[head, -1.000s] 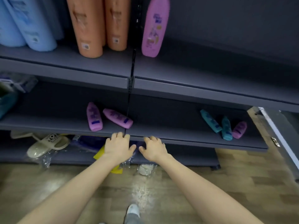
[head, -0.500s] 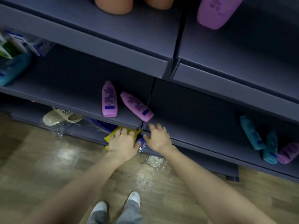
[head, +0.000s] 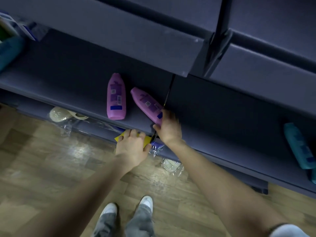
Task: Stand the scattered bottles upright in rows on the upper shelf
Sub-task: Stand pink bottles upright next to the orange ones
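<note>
Two purple bottles lie flat on the middle shelf (head: 68,77). The left purple bottle (head: 116,98) points its cap toward the back. Beside it the right purple bottle (head: 145,101) lies slanted, and my right hand (head: 169,129) grips its base end between thumb and fingers near the shelf's front edge. My left hand (head: 132,146) hovers lower, in front of the shelf edge, fingers loosely bent, holding nothing. A teal bottle (head: 298,144) lies flat at the far right of the same shelf. The upper shelf (head: 119,36) juts out overhead; its top is out of sight.
A yellow packet (head: 119,138) and plastic-wrapped goods sit on the bottom shelf under my left hand. A pale slipper (head: 59,114) lies there further left. Teal packs (head: 10,52) stand at the far left. Wooden floor and my shoes (head: 145,202) are below.
The view has dropped and moved closer to the shelves. My right hand has reached forward from the shelf edge and taken hold of the slanted purple bottle's base. My left hand stays low.
</note>
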Tool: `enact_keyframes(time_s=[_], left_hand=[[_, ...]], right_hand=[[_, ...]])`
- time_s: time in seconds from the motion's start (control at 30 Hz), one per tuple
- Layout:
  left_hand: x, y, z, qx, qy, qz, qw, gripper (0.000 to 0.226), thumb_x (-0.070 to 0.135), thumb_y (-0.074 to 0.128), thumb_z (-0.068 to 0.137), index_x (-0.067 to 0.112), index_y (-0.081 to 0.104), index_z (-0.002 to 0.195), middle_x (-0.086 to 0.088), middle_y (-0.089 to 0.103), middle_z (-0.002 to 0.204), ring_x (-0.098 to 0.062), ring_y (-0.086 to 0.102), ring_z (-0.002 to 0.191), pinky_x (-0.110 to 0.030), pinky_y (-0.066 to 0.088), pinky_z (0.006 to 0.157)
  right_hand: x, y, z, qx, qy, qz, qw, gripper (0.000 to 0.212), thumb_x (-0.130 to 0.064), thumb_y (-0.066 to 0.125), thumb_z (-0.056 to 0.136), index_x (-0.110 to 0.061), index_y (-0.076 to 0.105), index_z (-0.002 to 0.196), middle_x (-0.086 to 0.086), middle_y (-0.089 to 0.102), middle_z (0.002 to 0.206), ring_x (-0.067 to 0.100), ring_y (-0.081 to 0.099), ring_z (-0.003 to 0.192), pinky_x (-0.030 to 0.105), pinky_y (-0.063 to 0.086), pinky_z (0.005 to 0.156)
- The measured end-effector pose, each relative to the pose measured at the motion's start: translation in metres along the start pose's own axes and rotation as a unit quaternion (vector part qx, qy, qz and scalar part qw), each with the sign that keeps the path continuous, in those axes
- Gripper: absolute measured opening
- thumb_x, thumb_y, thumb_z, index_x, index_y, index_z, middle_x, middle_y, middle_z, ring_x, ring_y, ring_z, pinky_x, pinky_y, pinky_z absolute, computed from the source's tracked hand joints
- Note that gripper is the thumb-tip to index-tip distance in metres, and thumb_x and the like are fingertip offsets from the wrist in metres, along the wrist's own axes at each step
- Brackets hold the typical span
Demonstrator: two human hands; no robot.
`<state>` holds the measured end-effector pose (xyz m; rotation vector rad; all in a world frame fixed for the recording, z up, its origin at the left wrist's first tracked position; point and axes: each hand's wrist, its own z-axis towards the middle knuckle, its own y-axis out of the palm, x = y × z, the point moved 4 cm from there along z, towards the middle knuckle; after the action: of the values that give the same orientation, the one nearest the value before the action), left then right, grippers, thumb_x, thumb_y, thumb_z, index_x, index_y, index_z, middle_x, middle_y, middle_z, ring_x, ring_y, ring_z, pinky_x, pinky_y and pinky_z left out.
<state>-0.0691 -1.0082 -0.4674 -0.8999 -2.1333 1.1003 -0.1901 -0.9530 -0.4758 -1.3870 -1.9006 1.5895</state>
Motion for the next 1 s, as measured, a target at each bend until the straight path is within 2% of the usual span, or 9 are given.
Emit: enact_keyframes(time_s=[0.13, 0.27, 0.43, 0.57, 0.67, 0.77, 0.87, 0.93, 1.0], left_hand=[[0.001, 0.008, 0.001, -0.010, 0.004, -0.005, 1.000, 0.052, 0.046, 0.041, 0.095, 0.017, 0.040, 0.138, -0.009, 0.039, 0.139, -0.028, 0.028, 0.134, -0.039, 0.030, 0.106], [0.001, 0.017, -0.003, -0.011, 0.016, -0.005, 1.000, 0.051, 0.045, 0.042, 0.095, 0.018, 0.041, 0.138, -0.006, 0.036, 0.143, -0.025, 0.026, 0.136, -0.037, 0.028, 0.107], [-0.001, 0.020, -0.013, -0.006, 0.030, 0.004, 1.000, 0.049, 0.045, 0.042, 0.095, 0.018, 0.044, 0.136, -0.006, 0.036, 0.143, -0.025, 0.026, 0.136, -0.037, 0.029, 0.107], [-0.006, 0.022, -0.021, -0.011, 0.032, -0.003, 0.999, 0.048, 0.044, 0.043, 0.094, 0.020, 0.045, 0.136, -0.005, 0.038, 0.142, -0.024, 0.027, 0.136, -0.036, 0.030, 0.106], [-0.011, 0.022, -0.029, -0.027, 0.037, -0.033, 0.998, 0.047, 0.042, 0.046, 0.094, 0.021, 0.045, 0.136, -0.004, 0.037, 0.143, -0.025, 0.030, 0.135, -0.036, 0.031, 0.106], [-0.015, 0.019, -0.039, -0.036, 0.049, -0.057, 0.997, 0.046, 0.039, 0.047, 0.095, 0.020, 0.045, 0.136, -0.003, 0.038, 0.144, -0.025, 0.033, 0.133, -0.035, 0.033, 0.106], [-0.021, 0.013, -0.048, -0.035, 0.062, -0.074, 0.995, 0.045, 0.036, 0.048, 0.095, 0.019, 0.045, 0.137, -0.003, 0.039, 0.143, -0.026, 0.036, 0.131, -0.034, 0.034, 0.106], [-0.025, 0.011, -0.054, -0.038, 0.064, -0.094, 0.993, 0.045, 0.033, 0.049, 0.095, 0.017, 0.046, 0.136, -0.005, 0.041, 0.142, -0.027, 0.038, 0.130, -0.034, 0.035, 0.106], [-0.030, 0.008, -0.059, -0.039, 0.057, -0.135, 0.988, 0.043, 0.031, 0.051, 0.094, 0.016, 0.048, 0.134, -0.007, 0.044, 0.140, -0.027, 0.041, 0.129, -0.033, 0.036, 0.104]], right_hand=[[-0.001, 0.003, 0.005, 0.026, 0.011, 0.027, 0.999, 0.053, -0.025, 0.068, 0.084, -0.006, 0.044, 0.127, 0.012, 0.049, 0.129, 0.032, 0.045, 0.119, 0.040, 0.038, 0.095], [-0.002, 0.005, 0.002, 0.055, 0.011, 0.015, 0.998, 0.053, -0.027, 0.066, 0.085, -0.005, 0.043, 0.127, 0.013, 0.050, 0.129, 0.033, 0.045, 0.117, 0.039, 0.036, 0.093], [-0.003, 0.007, -0.020, 0.078, 0.013, 0.062, 0.995, 0.057, -0.028, 0.067, 0.083, -0.005, 0.043, 0.129, 0.014, 0.053, 0.125, 0.033, 0.046, 0.114, 0.036, 0.034, 0.092], [-0.003, 0.003, -0.046, 0.093, 0.050, 0.093, 0.990, 0.059, -0.032, 0.069, 0.080, -0.009, 0.046, 0.128, 0.013, 0.060, 0.117, 0.032, 0.051, 0.110, 0.034, 0.033, 0.090], [-0.004, 0.007, -0.065, 0.077, 0.124, 0.171, 0.974, 0.057, -0.036, 0.070, 0.077, -0.016, 0.047, 0.126, 0.009, 0.065, 0.112, 0.031, 0.056, 0.107, 0.034, 0.036, 0.094], [-0.003, 0.016, -0.080, 0.028, 0.218, 0.365, 0.905, 0.054, -0.034, 0.071, 0.077, -0.024, 0.051, 0.127, 0.001, 0.065, 0.114, 0.024, 0.060, 0.104, 0.034, 0.044, 0.095], [-0.006, 0.019, -0.096, 0.005, 0.268, 0.538, 0.799, 0.037, -0.017, 0.068, 0.082, -0.017, 0.061, 0.119, 0.000, 0.060, 0.105, 0.015, 0.059, 0.082, 0.022, 0.045, 0.075], [-0.007, 0.017, -0.106, 0.006, 0.299, 0.586, 0.754, 0.019, -0.013, 0.066, 0.083, -0.015, 0.065, 0.102, 0.005, 0.060, 0.101, 0.019, 0.055, 0.085, 0.024, 0.043, 0.070], [-0.005, 0.017, -0.117, 0.004, 0.326, 0.599, 0.731, 0.011, -0.015, 0.066, 0.084, -0.013, 0.062, 0.094, 0.010, 0.060, 0.099, 0.023, 0.054, 0.083, 0.025, 0.043, 0.062]])
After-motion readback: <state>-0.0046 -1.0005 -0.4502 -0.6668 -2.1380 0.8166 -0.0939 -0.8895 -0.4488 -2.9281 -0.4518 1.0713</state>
